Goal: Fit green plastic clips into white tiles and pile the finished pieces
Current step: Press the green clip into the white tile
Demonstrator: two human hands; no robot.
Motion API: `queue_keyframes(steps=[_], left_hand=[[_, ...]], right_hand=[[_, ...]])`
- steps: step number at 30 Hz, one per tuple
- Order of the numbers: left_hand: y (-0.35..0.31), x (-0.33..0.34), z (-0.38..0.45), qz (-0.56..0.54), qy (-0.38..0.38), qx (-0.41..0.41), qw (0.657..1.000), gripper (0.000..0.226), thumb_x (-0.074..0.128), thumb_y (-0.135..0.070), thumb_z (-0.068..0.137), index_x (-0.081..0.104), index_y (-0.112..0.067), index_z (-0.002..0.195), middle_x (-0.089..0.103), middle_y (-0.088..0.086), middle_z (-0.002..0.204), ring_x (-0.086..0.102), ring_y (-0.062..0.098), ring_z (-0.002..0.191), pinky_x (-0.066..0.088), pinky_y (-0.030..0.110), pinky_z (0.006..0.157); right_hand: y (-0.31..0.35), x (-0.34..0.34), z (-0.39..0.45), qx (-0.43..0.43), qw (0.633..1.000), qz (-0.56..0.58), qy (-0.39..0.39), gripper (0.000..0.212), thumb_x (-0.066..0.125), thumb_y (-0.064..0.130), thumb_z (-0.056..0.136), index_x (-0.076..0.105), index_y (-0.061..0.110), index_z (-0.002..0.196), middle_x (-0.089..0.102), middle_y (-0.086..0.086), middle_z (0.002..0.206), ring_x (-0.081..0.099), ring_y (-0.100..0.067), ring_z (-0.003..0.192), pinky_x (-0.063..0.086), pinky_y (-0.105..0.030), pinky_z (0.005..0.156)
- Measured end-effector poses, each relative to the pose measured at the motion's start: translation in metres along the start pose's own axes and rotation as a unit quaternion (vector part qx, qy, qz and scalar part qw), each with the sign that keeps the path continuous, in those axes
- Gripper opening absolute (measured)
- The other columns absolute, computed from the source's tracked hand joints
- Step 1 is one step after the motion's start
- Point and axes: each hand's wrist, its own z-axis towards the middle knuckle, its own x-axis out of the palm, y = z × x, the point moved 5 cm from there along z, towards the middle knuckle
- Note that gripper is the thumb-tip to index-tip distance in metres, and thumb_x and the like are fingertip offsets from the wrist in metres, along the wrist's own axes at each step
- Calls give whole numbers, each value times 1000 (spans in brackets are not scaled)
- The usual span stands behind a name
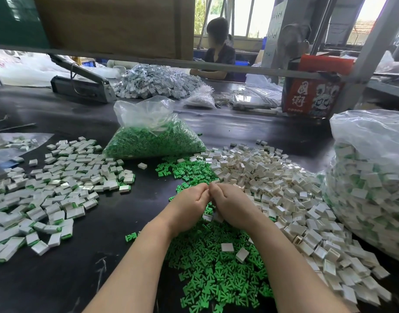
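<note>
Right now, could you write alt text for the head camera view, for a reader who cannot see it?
A person's left hand and right hand meet fingertip to fingertip over loose green clips on a dark table. Finished pieces spread to the left and empty white tiles to the right, with a bag of green clips behind.
</note>
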Motion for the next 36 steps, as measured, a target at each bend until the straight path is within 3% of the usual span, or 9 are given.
queue_keyframes(steps=[10, 13, 16, 20, 22, 25, 29, 32, 36], left_hand=[[0, 5, 2, 4, 35, 5, 999, 30, 37, -22, 106, 58, -19, 127, 64, 0, 124, 57, 15, 117, 43, 35, 104], [-1, 6, 2, 3, 48, 9, 999, 32, 37, -19, 105, 56, -18, 131, 63, 1, 129, 55, 14, 121, 40, 34, 108], [0, 7, 1, -13, 56, 1, 998, 32, 37, -19, 105, 56, -18, 131, 62, 0, 129, 54, 14, 123, 39, 33, 109], [-1, 7, -1, -52, 62, 8, 997, 23, 39, -21, 105, 59, -22, 118, 64, -4, 117, 57, 12, 112, 43, 30, 101], [-1, 5, -1, -115, 67, 5, 991, 18, 41, -22, 105, 59, -16, 105, 63, -3, 97, 55, 13, 91, 46, 36, 87], [-3, -2, -3, -150, 54, 12, 987, 22, 45, -21, 104, 51, -18, 83, 45, -12, 69, 39, 11, 70, 35, 33, 67], [-8, -9, -6, -154, 46, 20, 987, 23, 48, -22, 103, 51, -11, 83, 44, -7, 69, 39, 13, 69, 34, 32, 66], [-12, -15, -7, -121, 32, 25, 992, 22, 53, -23, 101, 64, -10, 88, 56, -4, 70, 49, 14, 70, 41, 33, 69], [-18, -22, -9, -140, -26, 31, 989, 12, 63, -21, 96, 71, -13, 91, 65, -9, 70, 55, 2, 63, 46, 21, 62]], right_hand=[[-8, 0, 1, -5, 999, -34, -18, 45, 32, 31, 104, 52, 24, 64, 60, 1, 63, 56, -8, 56, 47, -34, 62], [-10, 0, 0, 1, 1000, -25, -15, 45, 33, 29, 103, 56, 17, 66, 64, -5, 61, 63, -15, 58, 49, -35, 60], [-12, -1, 0, 10, 1000, -21, -10, 45, 34, 28, 102, 61, 8, 72, 66, -7, 62, 60, -7, 50, 48, -33, 55], [-12, -1, -1, -1, 1000, 20, -7, 45, 35, 26, 103, 58, 9, 68, 59, -5, 59, 54, -9, 49, 42, -35, 54], [-10, -4, -1, -7, 996, 89, -20, 46, 34, 22, 105, 47, 15, 60, 46, 1, 55, 40, -13, 49, 33, -38, 56], [-10, -5, 1, 11, 976, 217, -9, 42, 32, 19, 105, 41, 15, 65, 36, 2, 56, 30, -12, 50, 27, -35, 54], [-13, -6, -3, 22, 955, 291, 46, 37, 35, 24, 105, 46, 10, 72, 36, 0, 57, 29, -11, 47, 28, -20, 46], [-17, -6, -6, 33, 932, 353, 73, 38, 42, 34, 101, 50, 8, 75, 37, -2, 60, 28, -13, 50, 24, -22, 46], [-17, -5, -5, 32, 905, 415, 87, 38, 53, 44, 89, 49, 14, 67, 38, 0, 56, 29, -13, 50, 19, -25, 47]])
